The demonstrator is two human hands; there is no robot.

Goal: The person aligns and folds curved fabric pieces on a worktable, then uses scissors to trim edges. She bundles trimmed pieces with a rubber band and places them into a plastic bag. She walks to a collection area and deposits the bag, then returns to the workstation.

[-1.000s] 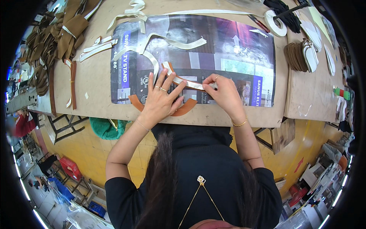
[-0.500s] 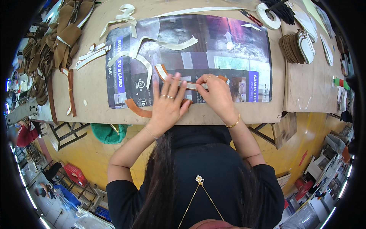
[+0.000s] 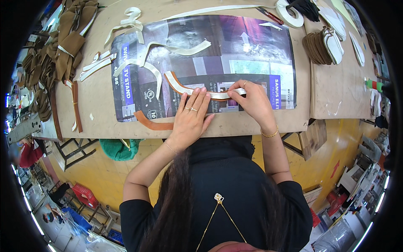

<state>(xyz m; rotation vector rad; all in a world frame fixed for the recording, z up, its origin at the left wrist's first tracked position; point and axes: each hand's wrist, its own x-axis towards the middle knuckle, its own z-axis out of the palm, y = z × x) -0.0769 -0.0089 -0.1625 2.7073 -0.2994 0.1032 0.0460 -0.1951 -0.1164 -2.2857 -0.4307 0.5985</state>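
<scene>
A curved brown strip [image 3: 171,82] lies on a printed cardboard sheet, with white tape [image 3: 184,89] running along its top. My left hand [image 3: 191,119] lies flat, its outstretched fingertips pressing the tape near the strip's middle. Farther right, my right hand [image 3: 255,103] pinches the white tape between thumb and fingers, near the strip's right end. That right end is partly hidden by the hand. Just left of my left hand, a second curved brown strip [image 3: 151,124] rests across the sheet's near edge. Loose white tape [image 3: 153,69] sprawls over the sheet's left half.
Brown pieces [image 3: 71,46] pile up at the far left, near short white strips [image 3: 96,67]. A tape roll [image 3: 289,14] and a red-and-black tool [image 3: 270,16] lie at the back right. Stacked brown and white pieces [image 3: 317,46] stand at right. The cardboard sheet [image 3: 252,46] covers the table's middle.
My right hand has slid rightward along the strip, uncovering more white tape. My left hand's fingers have drawn closer together and press on the tape. The view has shifted slightly.
</scene>
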